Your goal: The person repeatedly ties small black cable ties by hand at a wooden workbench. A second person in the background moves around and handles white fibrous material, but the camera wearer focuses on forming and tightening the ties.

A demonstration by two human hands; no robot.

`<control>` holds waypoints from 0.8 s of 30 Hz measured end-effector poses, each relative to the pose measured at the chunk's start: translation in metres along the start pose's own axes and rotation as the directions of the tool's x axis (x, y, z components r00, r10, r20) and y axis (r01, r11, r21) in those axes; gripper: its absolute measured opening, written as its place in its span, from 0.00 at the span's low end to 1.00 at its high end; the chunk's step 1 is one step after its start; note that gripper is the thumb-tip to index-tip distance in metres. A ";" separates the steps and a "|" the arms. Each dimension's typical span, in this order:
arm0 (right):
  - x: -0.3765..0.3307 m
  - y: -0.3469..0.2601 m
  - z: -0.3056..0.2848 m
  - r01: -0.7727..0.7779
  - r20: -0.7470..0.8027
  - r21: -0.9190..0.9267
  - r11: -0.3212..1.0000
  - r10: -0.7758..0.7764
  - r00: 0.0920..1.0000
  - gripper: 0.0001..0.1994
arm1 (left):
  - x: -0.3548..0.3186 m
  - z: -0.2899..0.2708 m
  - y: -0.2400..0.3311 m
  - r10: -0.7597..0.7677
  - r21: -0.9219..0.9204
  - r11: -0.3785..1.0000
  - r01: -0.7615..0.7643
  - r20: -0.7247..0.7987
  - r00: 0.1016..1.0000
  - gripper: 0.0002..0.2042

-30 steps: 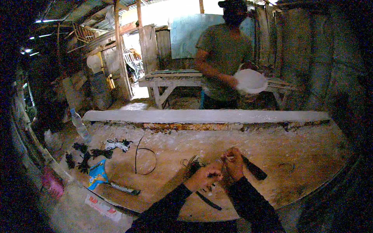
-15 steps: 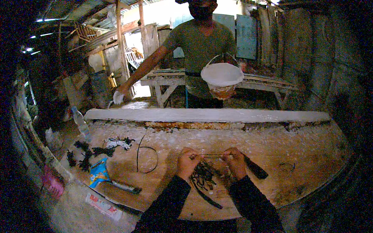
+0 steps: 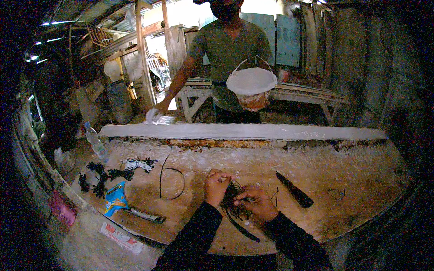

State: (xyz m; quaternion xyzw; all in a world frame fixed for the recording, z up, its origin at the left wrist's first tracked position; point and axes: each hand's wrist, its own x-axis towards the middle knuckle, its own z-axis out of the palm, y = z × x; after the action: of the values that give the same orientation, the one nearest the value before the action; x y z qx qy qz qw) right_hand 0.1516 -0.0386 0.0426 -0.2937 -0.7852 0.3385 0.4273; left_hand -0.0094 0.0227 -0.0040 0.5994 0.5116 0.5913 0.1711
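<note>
At the middle of the wooden table, my left hand (image 3: 217, 187) is closed with the ends of thin dark strips (image 3: 231, 198) in its fingers. The strips hang in a tangled bunch between both hands. My right hand (image 3: 257, 203) reaches across to the bunch, its fingers closed on some strips at the right side; the fingertips are partly blurred. A longer, thicker dark strip (image 3: 246, 231) curves out below the bunch toward the near edge. To the right of my right hand lies a dark knife (image 3: 294, 189), pointed end away from me, touched by neither hand.
A long white-coated board (image 3: 244, 131) spans the table's far side. Behind it, a person (image 3: 233, 58) holds a white-coated bucket (image 3: 252, 83). At left are a plastic bottle (image 3: 95, 142), dark cord bundles (image 3: 98, 178), a white bundle (image 3: 139, 165) and a blue packet (image 3: 116, 198).
My right hand has moved from the stretched strip down and left onto the bunch. My left hand stays nearly in place. Across the table, the person's extended hand and the bucket have shifted.
</note>
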 end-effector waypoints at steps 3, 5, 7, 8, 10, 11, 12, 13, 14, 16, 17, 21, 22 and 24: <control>-0.002 0.007 0.000 0.019 -0.128 0.007 1.000 -0.018 0.992 0.02 | -0.003 0.004 0.003 0.068 -0.037 0.997 -0.064 0.104 0.992 0.04; -0.001 0.015 -0.002 0.061 -0.198 -0.046 0.997 -0.069 0.978 0.03 | -0.004 0.005 0.006 0.138 -0.064 0.990 -0.129 0.166 0.976 0.04; 0.001 0.021 -0.007 -0.038 -0.343 0.047 0.998 0.052 0.938 0.04 | -0.006 0.004 0.009 0.147 -0.106 0.987 -0.125 0.241 0.959 0.04; 0.002 0.024 -0.009 -0.083 -0.408 0.099 0.992 0.116 0.906 0.04 | -0.008 0.003 0.012 0.126 -0.158 0.984 -0.082 0.295 0.947 0.04; 0.004 0.027 -0.019 -0.082 -0.510 -0.246 0.966 -0.057 0.858 0.04 | -0.012 0.003 0.017 0.091 -0.254 0.967 0.017 0.406 0.909 0.06; 0.004 0.027 -0.024 -0.096 -0.534 -0.410 0.907 -0.153 0.831 0.05 | -0.013 0.004 0.020 0.150 -0.289 0.957 -0.006 0.476 0.867 0.06; 0.004 0.027 -0.029 -0.136 -0.559 -0.375 0.917 -0.107 0.822 0.05 | -0.014 0.006 0.023 0.210 -0.327 0.945 -0.027 0.540 0.815 0.06; 0.004 0.027 -0.033 -0.175 -0.582 -0.339 0.924 -0.060 0.811 0.05 | -0.017 0.008 0.026 0.271 -0.367 0.929 -0.044 0.597 0.755 0.07; 0.005 0.028 -0.037 -0.173 -0.586 -0.318 0.932 -0.050 0.809 0.05 | -0.019 0.011 0.028 0.279 -0.370 0.928 -0.041 0.618 0.735 0.07; 0.007 0.031 -0.043 -0.130 -0.576 -0.289 0.948 -0.064 0.815 0.05 | -0.028 0.014 0.033 0.294 -0.376 0.926 -0.035 0.659 0.693 0.08; 0.007 0.033 -0.046 -0.109 -0.552 -0.301 0.947 -0.080 0.830 0.06 | -0.030 0.016 0.035 0.242 -0.406 0.910 0.086 0.687 0.685 0.08; 0.009 0.050 -0.049 -0.057 -0.473 -0.271 0.961 -0.081 0.877 0.08 | -0.031 0.015 0.040 0.242 -0.343 0.939 0.018 0.698 0.674 0.09; 0.007 0.054 -0.046 -0.039 -0.484 -0.170 0.985 -0.049 0.874 0.08 | -0.034 0.015 0.042 0.245 -0.323 0.946 -0.011 0.694 0.677 0.09; 0.005 0.059 -0.045 -0.043 -0.480 -0.154 0.987 -0.037 0.877 0.08 | -0.035 0.014 0.046 0.210 -0.329 0.943 0.048 0.702 0.680 0.10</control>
State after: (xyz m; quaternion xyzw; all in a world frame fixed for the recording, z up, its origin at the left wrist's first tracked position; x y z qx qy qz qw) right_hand 0.1983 0.0132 0.0172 -0.4029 -0.6787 0.1915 0.5834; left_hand 0.0299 -0.0199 0.0111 0.7707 0.2705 0.3862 0.4285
